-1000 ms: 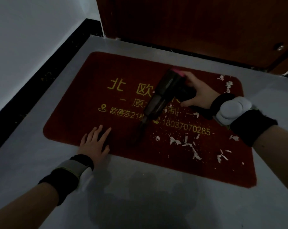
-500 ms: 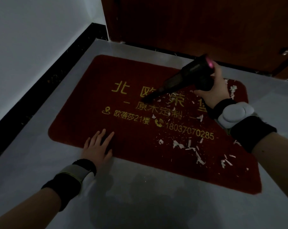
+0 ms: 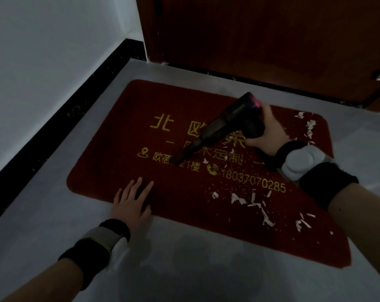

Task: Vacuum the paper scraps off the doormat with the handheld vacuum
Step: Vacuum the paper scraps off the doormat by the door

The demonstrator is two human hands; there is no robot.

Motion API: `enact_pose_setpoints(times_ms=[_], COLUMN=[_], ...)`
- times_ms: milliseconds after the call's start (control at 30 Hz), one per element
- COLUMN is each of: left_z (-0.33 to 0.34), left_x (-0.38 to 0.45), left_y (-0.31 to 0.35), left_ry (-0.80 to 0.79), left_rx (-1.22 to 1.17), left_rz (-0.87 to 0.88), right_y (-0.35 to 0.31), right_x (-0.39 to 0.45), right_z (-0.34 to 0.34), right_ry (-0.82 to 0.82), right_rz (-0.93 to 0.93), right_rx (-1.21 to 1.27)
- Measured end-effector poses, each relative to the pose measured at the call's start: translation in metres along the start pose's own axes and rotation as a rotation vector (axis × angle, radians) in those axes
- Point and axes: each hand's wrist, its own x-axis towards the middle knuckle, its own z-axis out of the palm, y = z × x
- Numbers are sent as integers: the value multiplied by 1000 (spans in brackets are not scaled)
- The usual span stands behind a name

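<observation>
A person's right hand (image 3: 269, 131) holds a dark handheld vacuum with a long narrow nozzle (image 3: 217, 129) over a dark red rectangular doormat with yellow printed characters (image 3: 123, 136).

The fingers of the right hand are curled around the handle of the vacuum, and the nozzle slants down toward the left, with its tip at the yellow print near the middle of the doormat. A small pink light shows at the rear end of the vacuum. The left hand (image 3: 131, 202) lies flat with straight fingers on the near edge of the doormat, close to its near left corner, and holds nothing. White torn paper scraps (image 3: 258, 205) lie scattered on the right half of the doormat, most of them near the near edge and some at the far right corner. The doormat lies on a grey floor (image 3: 206, 269) in front of a brown wooden door (image 3: 260, 40).
</observation>
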Motion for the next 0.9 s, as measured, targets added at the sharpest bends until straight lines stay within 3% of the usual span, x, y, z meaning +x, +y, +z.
enact_pose_setpoints(times_ms=[133,267,367,500,667,900], left_z=[-2,-1,1,-9,-20,-14], left_x=[2,-2,-3,-1,0,-10], left_y=[-2,-8,-14,-17,-24,-46], left_ry=[-4,9,5,30,159,127], left_rx=[-5,3,5,-86,-275,-232], left_rz=[13,24,39,49,25,8], right_y=[-5,-14,-17,-12,-22,-52], right_x=[-7,-2,6,26,55,83], right_z=[21,19,16,11,19,44], right_ry=[-155,-122,-24,224,512,522], right_rz=[-141,-184,-142,23,128,148], right_rx=[-5,-59,-130,-173,-250,-313])
